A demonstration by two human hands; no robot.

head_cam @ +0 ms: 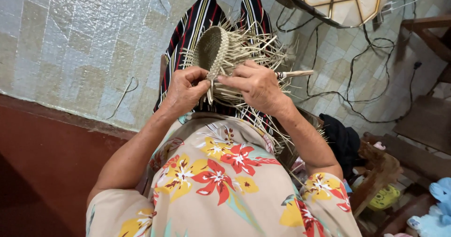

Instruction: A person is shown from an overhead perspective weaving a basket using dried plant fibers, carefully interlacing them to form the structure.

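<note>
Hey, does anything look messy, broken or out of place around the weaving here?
Nothing looks damaged. The loose straw strips sticking out of the half-woven basket are unwoven ends, not breakage; both the left hand and the right hand pinch them. The only untidy spot is the black cables trailing loosely across the tiled floor.

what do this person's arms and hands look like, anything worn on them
Both arms are bare from the upper arm down. The left hand and right hand show no gloves, rings or watch. Short sleeves are beige with red and yellow flowers.
</note>
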